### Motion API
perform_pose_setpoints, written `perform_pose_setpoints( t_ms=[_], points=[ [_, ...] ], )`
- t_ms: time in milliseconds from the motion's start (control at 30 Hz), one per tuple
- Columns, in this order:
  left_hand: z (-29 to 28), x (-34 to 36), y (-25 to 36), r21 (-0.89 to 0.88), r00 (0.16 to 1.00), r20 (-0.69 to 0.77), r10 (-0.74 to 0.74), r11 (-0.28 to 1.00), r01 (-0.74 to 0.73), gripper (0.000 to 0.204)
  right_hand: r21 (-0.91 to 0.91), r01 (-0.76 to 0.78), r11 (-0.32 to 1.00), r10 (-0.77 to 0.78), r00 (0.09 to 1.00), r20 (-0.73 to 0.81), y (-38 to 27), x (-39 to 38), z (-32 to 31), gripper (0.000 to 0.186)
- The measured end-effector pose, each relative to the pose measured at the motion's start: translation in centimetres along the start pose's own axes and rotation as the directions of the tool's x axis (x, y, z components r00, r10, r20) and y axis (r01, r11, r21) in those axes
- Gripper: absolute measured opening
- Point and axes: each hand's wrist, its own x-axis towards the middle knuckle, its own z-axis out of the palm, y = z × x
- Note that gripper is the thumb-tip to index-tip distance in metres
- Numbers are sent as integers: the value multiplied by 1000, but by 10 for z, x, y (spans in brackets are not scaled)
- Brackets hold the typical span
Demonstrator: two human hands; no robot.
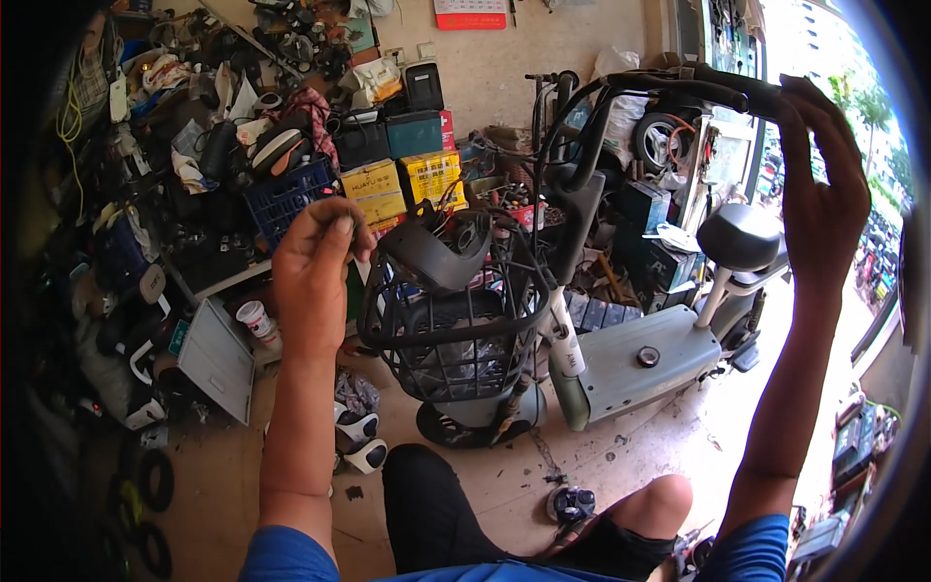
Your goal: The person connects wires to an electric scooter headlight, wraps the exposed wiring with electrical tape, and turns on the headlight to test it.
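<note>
My left hand (308,267) is raised beside the front basket (436,335) of an electric scooter, fingertips pinched on something small that I cannot make out. A grey plastic housing (427,257) with loose wires sits tilted on the basket, just right of that hand. My right hand (819,179) reaches up to the end of the black handlebar (718,85), its fingers curled onto the grip. The scooter's grey footboard (616,369) and black seat (737,233) are below the handlebar.
Piled parts and a blue crate (286,204) fill the back left, with yellow boxes (373,194) beside them. A grey panel (213,359) leans at left, near tyres (155,480) on the floor. A small device (570,502) lies by my knee. A bright doorway (844,87) is at right.
</note>
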Motion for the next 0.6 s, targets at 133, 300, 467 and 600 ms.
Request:
perform_pose_setpoints(
  t_ms=[133,300,467,600],
  points=[
    [6,22,-13,3,999,38,-32,999,32,16,62,-21,998,24,999,-35,8,-5,6,17],
    [20,34,-16,-23,990,87,-110,993,113,15,62,15,998,-8,994,-110,19,-10,15,16],
    [28,41,-18,95,961,204,-188,981,172,15,-27,24,999,-27,990,-141,51,-28,14,18],
    [37,28,-20,109,954,238,-179,981,157,16,33,-4,999,12,968,-250,61,-39,25,15]
  ],
)
